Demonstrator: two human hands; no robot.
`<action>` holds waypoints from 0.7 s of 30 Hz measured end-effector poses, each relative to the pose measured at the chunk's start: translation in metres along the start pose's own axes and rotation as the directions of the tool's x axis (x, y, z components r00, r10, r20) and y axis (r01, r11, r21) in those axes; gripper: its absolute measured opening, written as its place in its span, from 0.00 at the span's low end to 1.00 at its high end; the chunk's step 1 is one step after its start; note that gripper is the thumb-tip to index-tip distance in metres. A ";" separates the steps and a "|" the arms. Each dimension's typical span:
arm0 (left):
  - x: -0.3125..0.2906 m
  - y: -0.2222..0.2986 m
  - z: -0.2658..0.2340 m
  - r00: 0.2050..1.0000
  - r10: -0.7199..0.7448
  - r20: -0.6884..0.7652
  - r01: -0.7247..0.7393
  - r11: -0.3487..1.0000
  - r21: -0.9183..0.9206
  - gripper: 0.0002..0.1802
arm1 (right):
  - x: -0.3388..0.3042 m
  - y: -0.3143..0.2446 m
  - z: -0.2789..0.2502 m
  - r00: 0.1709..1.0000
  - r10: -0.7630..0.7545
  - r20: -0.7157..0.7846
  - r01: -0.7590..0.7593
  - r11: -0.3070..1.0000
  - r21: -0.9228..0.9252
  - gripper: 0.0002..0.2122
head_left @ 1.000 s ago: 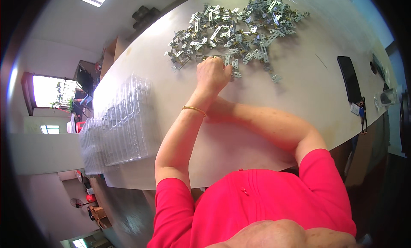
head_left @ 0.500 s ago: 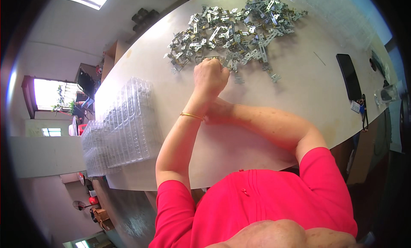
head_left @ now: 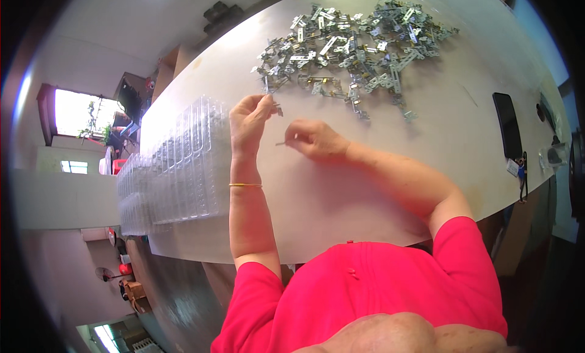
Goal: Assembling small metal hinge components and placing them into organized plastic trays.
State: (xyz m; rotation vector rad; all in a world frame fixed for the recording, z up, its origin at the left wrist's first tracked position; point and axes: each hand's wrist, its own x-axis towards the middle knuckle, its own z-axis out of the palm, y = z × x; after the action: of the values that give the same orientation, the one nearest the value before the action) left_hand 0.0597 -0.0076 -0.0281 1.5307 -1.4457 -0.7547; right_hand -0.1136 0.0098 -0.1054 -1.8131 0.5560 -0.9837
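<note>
Just in front of the near left edge of a heap of metal brackets (head_left: pixel 341 54), my left hand (head_left: pixel 247 121) pinches a small metal bracket (head_left: pixel 279 110) between thumb and fingers. My right hand (head_left: pixel 317 139) is to its right and a little nearer to me, apart from it. Its fingers are closed on a thin metal piece (head_left: pixel 280 144), whose tip pokes out to the left; the rest is hidden by the fingers. The heaped brackets are silver, with some brass-coloured parts among them.
Stacked clear plastic trays (head_left: pixel 177 170) stand on the pale table (head_left: pixel 256 225) at the left. At the right lie a black phone (head_left: pixel 507 124), a small tag with a cord (head_left: pixel 518 169) and a clear cup (head_left: pixel 553 156). Clear plastic sheeting (head_left: pixel 481 42) lies at the far right.
My hands were close together at the heap's near edge, right behind left. Now the left has drawn back to the left with a bracket, and the right has come forward, apart from it.
</note>
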 end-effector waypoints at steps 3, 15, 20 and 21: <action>-0.017 -0.020 -0.021 0.974 -0.150 0.172 0.199 0.927 -0.318 0.10 | 0.005 0.008 -0.002 0.969 0.195 -0.148 -0.136 0.931 0.339 0.01; -0.060 -0.050 -0.018 0.856 -0.181 0.485 0.465 0.679 -0.568 0.12 | 0.012 0.002 -0.014 0.946 0.265 -0.185 -0.098 0.780 0.618 0.05; -0.064 -0.048 -0.009 0.842 -0.259 0.473 0.520 0.622 -0.586 0.15 | 0.010 0.007 -0.013 0.961 0.243 -0.130 -0.114 0.778 0.617 0.05; -0.065 -0.047 -0.008 0.842 -0.262 0.472 0.522 0.618 -0.588 0.15 | 0.009 0.008 -0.013 0.969 0.223 -0.110 -0.116 0.796 0.594 0.05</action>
State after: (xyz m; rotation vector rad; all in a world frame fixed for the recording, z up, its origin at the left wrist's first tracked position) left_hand 0.0787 0.0545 -0.0753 1.1253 -0.8349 -1.7069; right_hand -0.1184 -0.0074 -0.1067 -1.1106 0.4463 -1.0528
